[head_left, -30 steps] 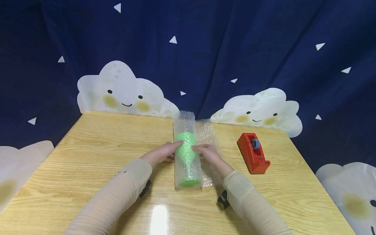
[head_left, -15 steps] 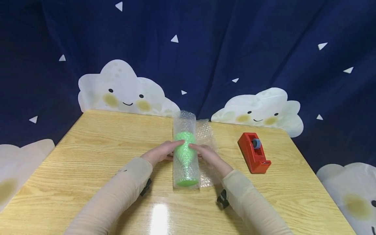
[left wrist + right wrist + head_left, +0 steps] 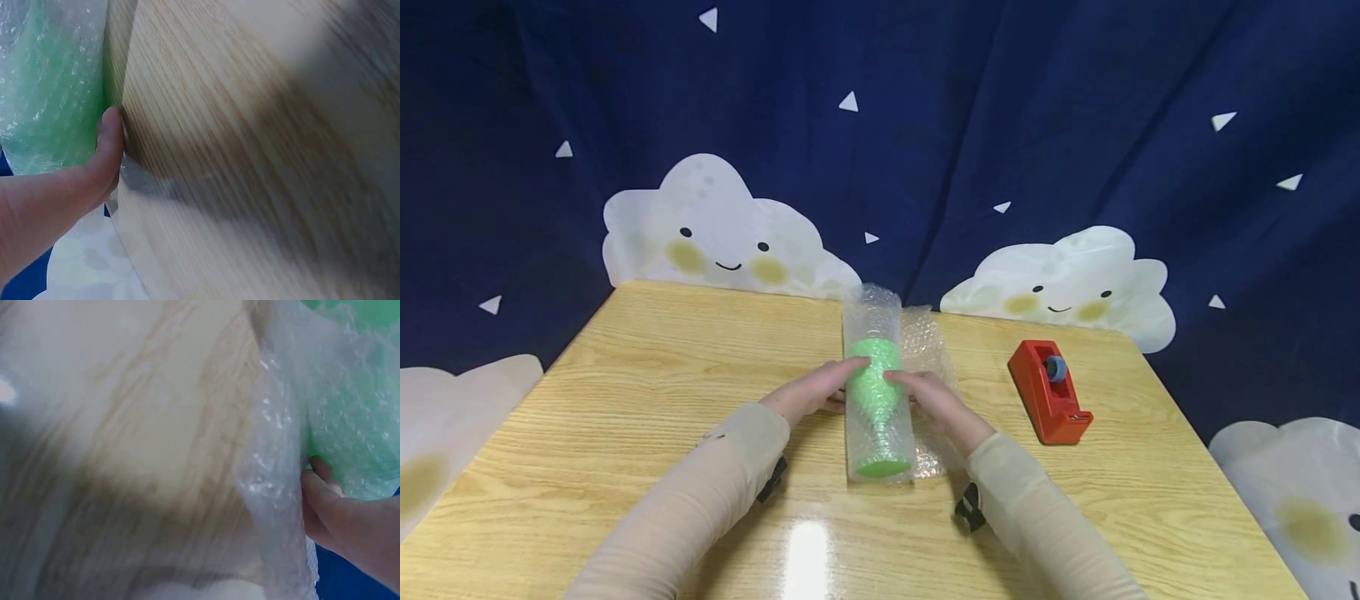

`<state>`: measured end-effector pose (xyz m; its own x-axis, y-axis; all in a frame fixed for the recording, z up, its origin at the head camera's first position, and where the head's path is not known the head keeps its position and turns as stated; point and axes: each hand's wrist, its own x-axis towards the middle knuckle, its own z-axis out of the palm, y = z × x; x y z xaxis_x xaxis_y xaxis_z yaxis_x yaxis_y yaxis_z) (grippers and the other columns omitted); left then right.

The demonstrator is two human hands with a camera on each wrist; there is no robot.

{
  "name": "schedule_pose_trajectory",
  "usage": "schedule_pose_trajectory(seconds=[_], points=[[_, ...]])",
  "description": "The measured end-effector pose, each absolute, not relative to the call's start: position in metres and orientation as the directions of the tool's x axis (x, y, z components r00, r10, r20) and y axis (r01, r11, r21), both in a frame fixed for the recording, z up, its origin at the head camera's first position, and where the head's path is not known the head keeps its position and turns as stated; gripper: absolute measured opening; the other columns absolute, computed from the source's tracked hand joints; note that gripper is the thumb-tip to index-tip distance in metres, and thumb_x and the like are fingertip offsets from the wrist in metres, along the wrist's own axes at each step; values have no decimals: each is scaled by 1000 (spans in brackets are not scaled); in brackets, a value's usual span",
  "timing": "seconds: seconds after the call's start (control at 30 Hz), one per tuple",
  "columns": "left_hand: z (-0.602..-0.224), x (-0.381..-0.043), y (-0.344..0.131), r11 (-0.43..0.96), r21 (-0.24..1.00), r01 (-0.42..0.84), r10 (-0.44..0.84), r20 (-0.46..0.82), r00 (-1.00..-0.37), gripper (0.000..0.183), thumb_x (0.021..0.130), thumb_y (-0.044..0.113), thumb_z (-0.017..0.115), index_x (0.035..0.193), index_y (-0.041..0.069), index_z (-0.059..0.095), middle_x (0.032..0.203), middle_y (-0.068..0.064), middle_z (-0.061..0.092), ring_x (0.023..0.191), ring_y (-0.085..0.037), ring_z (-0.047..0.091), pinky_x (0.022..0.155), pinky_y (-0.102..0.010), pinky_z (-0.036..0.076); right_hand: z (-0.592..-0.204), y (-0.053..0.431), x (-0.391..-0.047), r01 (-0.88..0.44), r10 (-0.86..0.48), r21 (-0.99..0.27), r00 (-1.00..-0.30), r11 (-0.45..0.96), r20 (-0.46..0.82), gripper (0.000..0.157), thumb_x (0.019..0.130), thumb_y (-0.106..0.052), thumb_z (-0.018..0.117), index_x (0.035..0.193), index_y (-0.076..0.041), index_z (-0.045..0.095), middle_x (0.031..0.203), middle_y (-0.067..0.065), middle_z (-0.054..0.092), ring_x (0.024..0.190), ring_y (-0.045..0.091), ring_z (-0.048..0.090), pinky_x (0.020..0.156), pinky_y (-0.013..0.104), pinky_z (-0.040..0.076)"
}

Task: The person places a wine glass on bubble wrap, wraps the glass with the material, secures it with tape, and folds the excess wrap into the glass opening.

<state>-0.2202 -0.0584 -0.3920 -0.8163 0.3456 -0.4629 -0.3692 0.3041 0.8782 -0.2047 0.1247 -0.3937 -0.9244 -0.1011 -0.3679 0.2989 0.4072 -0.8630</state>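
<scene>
Bubble wrap [image 3: 874, 312] surrounds a green object [image 3: 874, 387], making a long roll that lies lengthwise on the table. Through the film the object looks wide in the upper part, narrower below, with a flat green disc at the near end. My left hand [image 3: 816, 387] grips the roll from its left side, thumb on top and fingers low against the side. From the right, my right hand [image 3: 936, 396] holds it in the same way, thumb over the film. A loose flap of the wrap [image 3: 269, 481] spreads flat on the table beneath my right hand.
A red tape dispenser [image 3: 1048, 392] with a small blue-rimmed roll stands to the right on the wooden table [image 3: 700, 342]. Behind the table hangs a dark blue curtain [image 3: 910, 125] with cloud shapes. Black wrist cameras [image 3: 970, 507] sit under the sleeves.
The roll has shifted slightly left and then back right between my hands, turning a little. My right thumb has moved slightly left over the film. Both hands keep their hold.
</scene>
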Motion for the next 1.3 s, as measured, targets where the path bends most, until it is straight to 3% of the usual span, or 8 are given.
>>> schedule_pose_trajectory(seconds=[0.23, 0.73, 0.83, 0.9, 1.03, 1.13, 1.3], points=[[-394, -221, -56, 293, 878, -379, 334, -465, -820, 64, 90, 47, 50, 134, 2, 42, 115, -11, 54, 98, -19, 53, 86, -32, 49, -392, 128, -203, 308, -127, -887, -921, 343, -369, 53, 89, -33, 57, 123, 7, 53, 117, 16, 60, 92, 16, 60, 94, 37, 49], [-395, -224, -55, 257, 870, -421, 299, -486, -821, 72, 88, 43, 56, 138, -4, 34, 129, -17, 47, 109, -24, 51, 94, -36, 48, -398, 129, -207, 306, -137, -910, -925, 280, -353, 54, 87, -28, 57, 126, 9, 49, 125, 20, 55, 97, 19, 59, 99, 40, 46], [-396, -225, -54, 243, 868, -433, 292, -492, -820, 76, 87, 42, 59, 140, -4, 30, 130, -17, 46, 113, -27, 51, 95, -37, 47, -398, 131, -207, 305, -149, -914, -924, 268, -352, 52, 88, -28, 58, 125, 9, 51, 113, 14, 61, 91, 15, 61, 95, 36, 49], [-397, -225, -52, 246, 868, -430, 290, -490, -822, 78, 86, 43, 60, 140, -5, 29, 131, -18, 46, 114, -28, 51, 96, -38, 47, -399, 134, -206, 307, -168, -919, -921, 246, -352, 46, 89, -26, 57, 120, 9, 54, 97, 6, 66, 83, 12, 62, 89, 32, 52], [-395, -226, -47, 261, 870, -419, 280, -483, -829, 81, 85, 44, 61, 139, -7, 28, 130, -18, 45, 112, -27, 52, 96, -39, 48, -399, 138, -207, 310, -203, -928, -914, 208, -351, 25, 91, -23, 54, 97, -1, 63, 69, -8, 63, 69, 6, 60, 77, 24, 53], [-395, -227, -46, 270, 867, -418, 271, -485, -832, 80, 85, 45, 60, 138, -7, 30, 129, -17, 45, 109, -26, 53, 96, -39, 48, -399, 139, -207, 308, -203, -929, -915, 206, -348, 19, 91, -24, 53, 82, -10, 61, 64, -9, 60, 66, 5, 59, 74, 22, 52], [-393, -228, -43, 285, 856, -430, 267, -502, -823, 76, 85, 46, 60, 135, -4, 36, 125, -15, 49, 107, -24, 53, 95, -38, 48, -401, 138, -209, 307, -180, -926, -920, 219, -348, 21, 91, -25, 51, 74, -14, 58, 63, -9, 55, 65, 6, 56, 71, 21, 51]])
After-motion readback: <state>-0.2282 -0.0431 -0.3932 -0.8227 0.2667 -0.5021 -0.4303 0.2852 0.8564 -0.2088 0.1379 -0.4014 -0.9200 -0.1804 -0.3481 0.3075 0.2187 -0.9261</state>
